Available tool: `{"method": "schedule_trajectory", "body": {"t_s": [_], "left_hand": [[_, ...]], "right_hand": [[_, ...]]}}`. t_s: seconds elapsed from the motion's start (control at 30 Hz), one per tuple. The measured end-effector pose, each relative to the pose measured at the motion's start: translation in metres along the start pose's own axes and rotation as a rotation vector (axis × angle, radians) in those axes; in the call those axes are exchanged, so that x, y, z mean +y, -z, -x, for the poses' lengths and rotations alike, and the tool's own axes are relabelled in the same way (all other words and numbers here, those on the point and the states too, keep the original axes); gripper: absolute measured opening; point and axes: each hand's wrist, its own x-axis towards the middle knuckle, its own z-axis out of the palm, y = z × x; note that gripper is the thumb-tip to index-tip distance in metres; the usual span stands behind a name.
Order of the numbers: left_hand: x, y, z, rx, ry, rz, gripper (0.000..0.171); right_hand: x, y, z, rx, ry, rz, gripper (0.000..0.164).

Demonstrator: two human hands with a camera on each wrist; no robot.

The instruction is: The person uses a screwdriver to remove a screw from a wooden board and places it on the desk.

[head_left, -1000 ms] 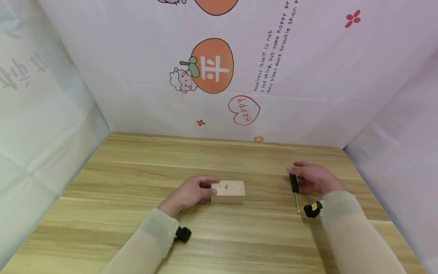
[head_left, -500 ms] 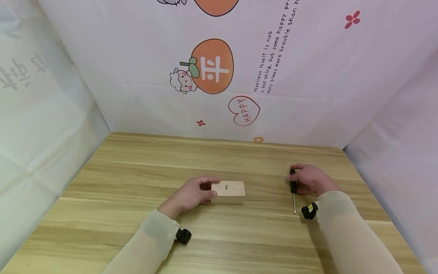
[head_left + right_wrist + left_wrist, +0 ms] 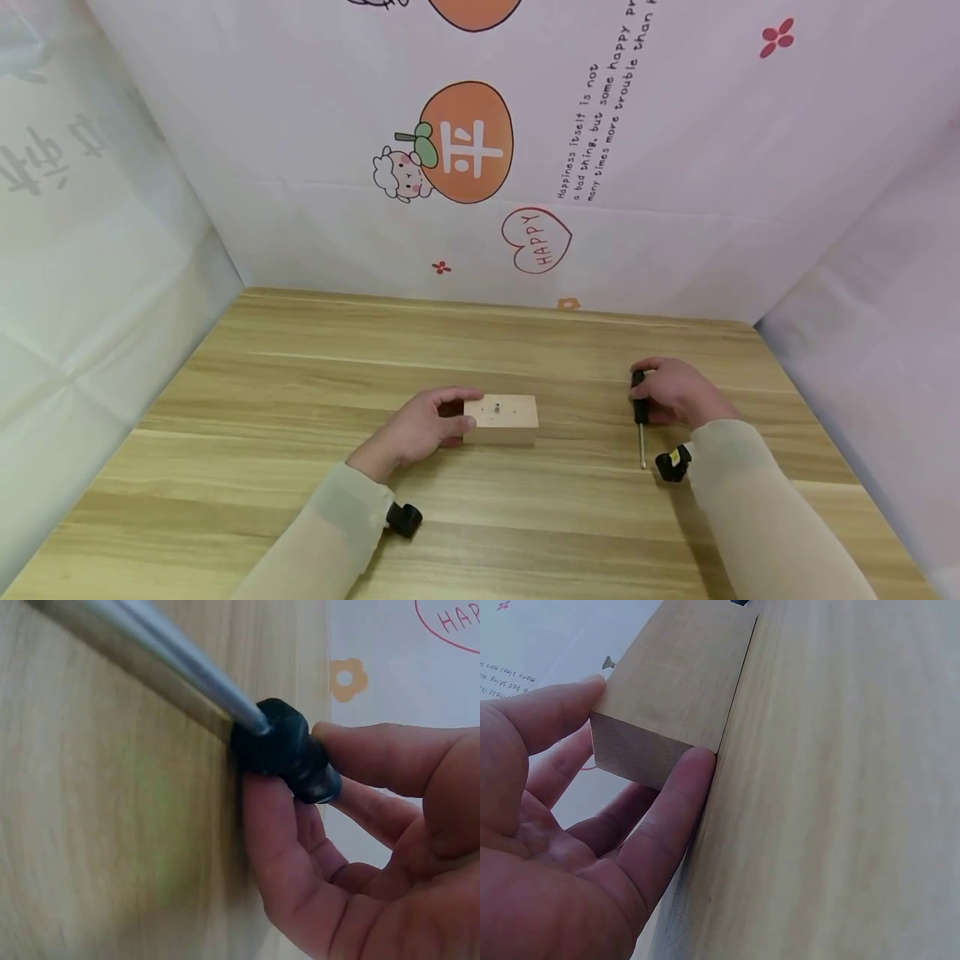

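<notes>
A pale wooden block (image 3: 519, 418) lies on the table, and a small screw (image 3: 497, 406) stands up from its top among a few small holes. My left hand (image 3: 420, 427) grips the block's left end. In the left wrist view, the thumb touches the block's upper edge beside the screw (image 3: 608, 663), with a fingertip low at its end. To the right, my right hand (image 3: 681, 392) holds a screwdriver (image 3: 640, 409) by its black handle, the metal shaft pointing toward me. The right wrist view shows thumb and fingers around the handle (image 3: 274, 742).
The wood-grain table (image 3: 315, 342) runs back to a white printed cloth (image 3: 315, 167) hanging behind it. More white cloth hangs at the left and right sides. Black cameras (image 3: 405, 520) are strapped to both wrists.
My right hand has closed around the screwdriver handle. The screwdriver has shifted slightly left, its tip swinging left too. The left hand and block have stayed in place.
</notes>
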Motion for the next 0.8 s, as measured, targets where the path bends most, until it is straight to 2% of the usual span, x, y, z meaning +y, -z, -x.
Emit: {"method": "schedule_trajectory", "body": {"t_s": [0.2, 0.37, 0.5, 0.63, 0.8], "left_hand": [[-0.001, 0.000, 0.000, -0.004, -0.007, 0.014, 0.040], [-0.002, 0.001, 0.000, -0.005, -0.009, 0.024, 0.041], [-0.002, 0.001, 0.000, 0.000, 0.000, 0.030, 0.039], [-0.001, 0.001, -0.001, 0.009, 0.009, 0.040, 0.037], [-0.001, 0.000, -0.001, 0.024, 0.012, 0.061, 0.036]], "right_hand": [[0.003, -0.002, -0.007, -0.006, 0.045, -0.170, 0.064], [0.006, -0.003, -0.011, -0.040, 0.074, -0.373, 0.066], [0.006, -0.005, -0.012, -0.100, 0.095, -0.575, 0.065], [-0.002, -0.009, -0.010, -0.147, 0.119, -0.778, 0.057], [-0.019, -0.015, -0.001, -0.149, 0.145, -0.880, 0.063]]}}
